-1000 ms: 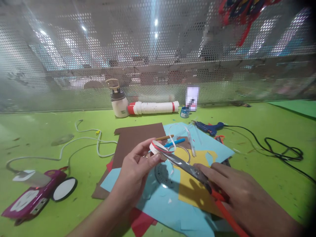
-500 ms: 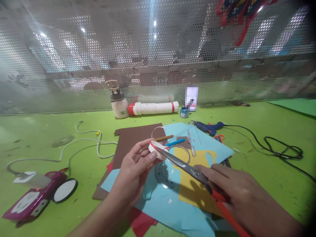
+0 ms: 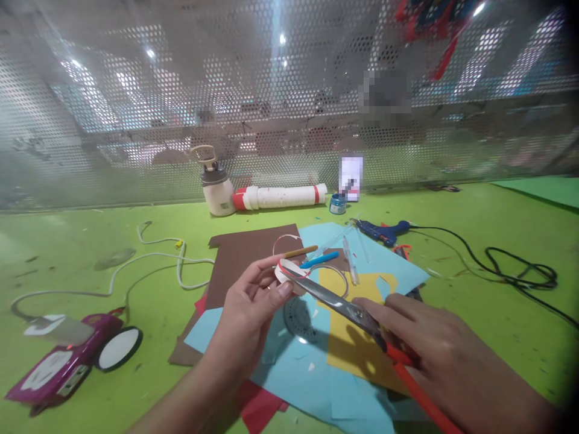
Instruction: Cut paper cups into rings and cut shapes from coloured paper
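Observation:
Between its thumb and fingers, my left hand [image 3: 253,310] holds a small white ring-shaped piece [image 3: 284,276] with a red rim, perhaps cut from a cup or tube. My right hand [image 3: 434,337] grips red-handled scissors [image 3: 339,303], their blades pointing left and their tips at the ring's red edge. The blades look nearly closed; whether they bite into the rim I cannot tell. Under the hands lie light blue paper [image 3: 294,377], yellow paper [image 3: 350,343] and a clear protractor [image 3: 298,322]. Just behind the ring are a blue pen [image 3: 322,260] and a brown stick [image 3: 302,251].
A blue glue gun [image 3: 382,231] with a black cord lies at the right. Purple power strip [image 3: 67,361] and white cable [image 3: 122,268] occupy the left. At the back stand a spray bottle [image 3: 218,191], a white tube [image 3: 283,197] and a blue jar [image 3: 337,204] before a perforated screen.
The ring has shifted and turned slightly in my left hand. The scissors have moved very little with it, their tips staying at the red rim.

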{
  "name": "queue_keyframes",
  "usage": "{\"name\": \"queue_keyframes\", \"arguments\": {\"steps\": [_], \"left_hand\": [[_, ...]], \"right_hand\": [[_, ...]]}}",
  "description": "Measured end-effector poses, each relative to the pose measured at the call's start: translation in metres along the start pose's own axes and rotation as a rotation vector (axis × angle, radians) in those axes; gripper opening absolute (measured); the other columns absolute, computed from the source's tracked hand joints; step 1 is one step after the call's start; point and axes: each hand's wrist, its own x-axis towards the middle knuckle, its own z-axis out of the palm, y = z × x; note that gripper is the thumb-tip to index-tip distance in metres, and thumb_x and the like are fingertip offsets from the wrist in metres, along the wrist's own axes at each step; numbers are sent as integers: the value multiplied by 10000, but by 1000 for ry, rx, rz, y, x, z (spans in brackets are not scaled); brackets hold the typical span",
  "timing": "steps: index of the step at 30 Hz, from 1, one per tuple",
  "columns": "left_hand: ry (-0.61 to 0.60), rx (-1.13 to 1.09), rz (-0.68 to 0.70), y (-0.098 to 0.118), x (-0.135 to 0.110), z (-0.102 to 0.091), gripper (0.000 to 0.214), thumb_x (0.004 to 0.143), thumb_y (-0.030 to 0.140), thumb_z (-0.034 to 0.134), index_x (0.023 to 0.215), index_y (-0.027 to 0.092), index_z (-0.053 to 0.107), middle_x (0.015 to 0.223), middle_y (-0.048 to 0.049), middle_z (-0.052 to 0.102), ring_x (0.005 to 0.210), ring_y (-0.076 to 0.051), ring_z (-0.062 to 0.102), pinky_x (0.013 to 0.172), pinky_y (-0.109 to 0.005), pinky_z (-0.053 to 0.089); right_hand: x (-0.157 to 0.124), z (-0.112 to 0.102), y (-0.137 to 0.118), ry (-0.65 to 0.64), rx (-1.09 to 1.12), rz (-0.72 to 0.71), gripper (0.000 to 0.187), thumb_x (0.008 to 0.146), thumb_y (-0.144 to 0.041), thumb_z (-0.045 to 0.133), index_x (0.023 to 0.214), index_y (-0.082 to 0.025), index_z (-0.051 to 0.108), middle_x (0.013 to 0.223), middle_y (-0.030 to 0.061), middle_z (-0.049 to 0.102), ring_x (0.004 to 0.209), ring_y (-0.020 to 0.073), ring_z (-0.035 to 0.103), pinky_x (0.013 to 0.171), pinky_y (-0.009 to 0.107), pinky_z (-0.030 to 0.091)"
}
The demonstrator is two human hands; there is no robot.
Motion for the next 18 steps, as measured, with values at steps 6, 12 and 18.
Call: {"name": "queue_keyframes", "arguments": {"steps": [6, 12, 18], "left_hand": [[9, 18, 13, -2, 1, -1, 347, 722, 182, 780, 1052, 178, 671, 1028, -77, 731, 968, -199, 667, 870, -309, 519], [-33, 41, 23, -3, 2, -6, 373, 722, 188, 787, 1072, 175, 660, 1041, -82, 738, 959, -194, 676, 837, -287, 525], [-12, 44, 28, -3, 2, -5, 407, 697, 189, 802, 1074, 161, 651, 1045, -95, 736, 962, -201, 675, 851, -310, 521]], "right_hand": [[-2, 0, 1, -35, 21, 17, 544, 758, -34, 433, 1278, -172, 522, 850, 81, 605, 692, 254, 615, 569, 444, 537], [-3, 2, 2, 31, -42, -14, 498, 752, -67, 472, 1234, -148, 566, 892, 123, 651, 672, 255, 636, 547, 410, 545], [-3, 1, 1, 66, -34, -24, 467, 755, -63, 454, 1189, -148, 602, 839, 110, 664, 626, 237, 635, 520, 372, 538]]}}
